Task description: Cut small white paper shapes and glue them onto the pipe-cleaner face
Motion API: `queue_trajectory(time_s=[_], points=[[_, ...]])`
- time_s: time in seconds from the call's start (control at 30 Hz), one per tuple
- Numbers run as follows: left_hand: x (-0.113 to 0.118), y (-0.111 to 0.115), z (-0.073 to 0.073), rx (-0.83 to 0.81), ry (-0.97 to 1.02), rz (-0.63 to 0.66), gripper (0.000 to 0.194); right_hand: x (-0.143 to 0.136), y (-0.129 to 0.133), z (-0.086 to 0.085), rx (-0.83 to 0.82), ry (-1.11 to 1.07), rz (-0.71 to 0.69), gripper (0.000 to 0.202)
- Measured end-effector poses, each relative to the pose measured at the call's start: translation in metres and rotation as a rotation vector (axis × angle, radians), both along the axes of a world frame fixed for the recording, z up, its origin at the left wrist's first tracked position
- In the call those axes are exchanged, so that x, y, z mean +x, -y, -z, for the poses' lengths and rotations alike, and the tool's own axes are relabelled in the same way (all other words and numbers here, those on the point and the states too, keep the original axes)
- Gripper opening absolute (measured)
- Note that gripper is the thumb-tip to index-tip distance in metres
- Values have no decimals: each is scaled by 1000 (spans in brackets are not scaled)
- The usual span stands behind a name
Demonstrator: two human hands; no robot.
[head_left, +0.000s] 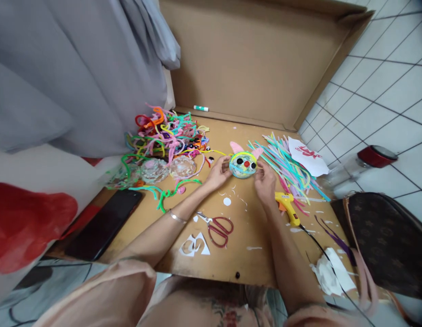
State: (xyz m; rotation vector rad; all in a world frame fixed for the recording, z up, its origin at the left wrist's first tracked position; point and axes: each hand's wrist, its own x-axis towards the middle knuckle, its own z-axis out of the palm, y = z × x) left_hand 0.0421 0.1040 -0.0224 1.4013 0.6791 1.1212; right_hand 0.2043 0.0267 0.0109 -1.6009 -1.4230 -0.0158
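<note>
Both hands hold a small round clear craft piece [243, 170] over the middle of the table. It has a yellow rim, two pink ears, black eyes, a red nose and a light blue strip. My left hand [220, 172] grips its left side, and my right hand [265, 181] has its fingers on the right side. Below lies a white paper disc [227, 201]. Red-handled scissors [220, 229] rest nearer the front edge beside cut white paper [194, 245]. Just right of my right hand is a yellow glue gun [288, 209].
Tangled pipe cleaners [170, 131] and clear round pieces [154, 170] lie left. Straight pipe cleaners [289, 163] lie right, near a red-lidded bottle [377, 156] and brown bag [388, 240]. A phone [103, 225] is front left; cardboard [255, 63] stands behind.
</note>
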Motion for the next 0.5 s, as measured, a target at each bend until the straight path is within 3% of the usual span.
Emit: queue_trajectory(time_s=[0.1,0.17,0.23,0.33,0.4,0.5], points=[[-1,0,-2,-4,-40,-76,50,-2,3,-9,55,-3,35,29],[-2,-1,-7,4,-77,-142,46,-5,8,-16,49,-14,-19,24],[-5,0,-15,22,-94,-207,38,-11,15,-21,-83,-41,-186,18],[-12,3,-34,61,-78,-210,30,-26,24,-20,-419,33,-448,10],[-18,7,-48,66,-73,-213,29,-37,29,-15,-578,197,-517,8],[-28,15,-62,116,-30,-185,26,-49,31,-5,-650,366,-489,12]])
